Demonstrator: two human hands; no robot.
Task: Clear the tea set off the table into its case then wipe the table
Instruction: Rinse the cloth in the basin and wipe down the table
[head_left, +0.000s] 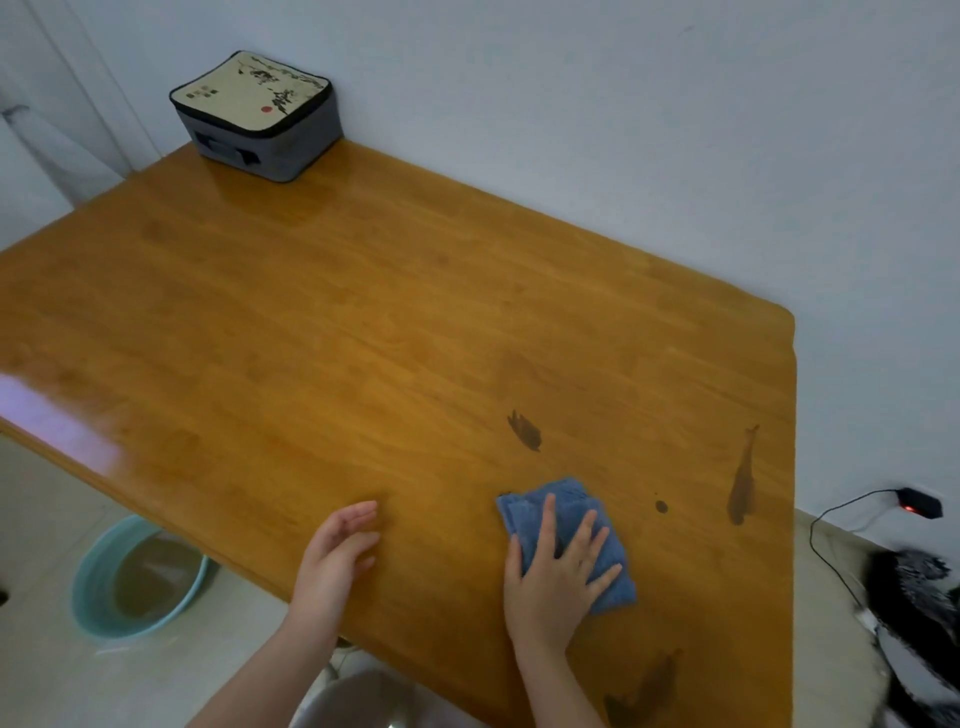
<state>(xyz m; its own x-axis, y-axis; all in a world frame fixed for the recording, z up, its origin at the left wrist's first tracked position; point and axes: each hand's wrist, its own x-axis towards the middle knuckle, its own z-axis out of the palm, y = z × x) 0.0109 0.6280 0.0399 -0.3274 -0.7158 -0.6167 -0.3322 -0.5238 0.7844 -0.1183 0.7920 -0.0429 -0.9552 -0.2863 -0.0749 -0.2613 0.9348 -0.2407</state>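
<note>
A folded blue cloth (566, 512) lies on the wooden table (337, 322) near its front right part. My right hand (556, 579) presses flat on the cloth with fingers spread. To its left my left hand (337, 551) rests on the table near the front edge, fingers relaxed and holding nothing. The grey tea set case (257, 117), its beige lid shut, stands at the far left corner against the wall. Dark stains (525, 431) mark the wood beyond and to the right of the cloth.
A teal basin (93, 582) with murky water stands on the floor under the table's left edge. A black cable and small black device (919, 506) hang at the wall on the right. A round stool seat (358, 696) shows below the front edge.
</note>
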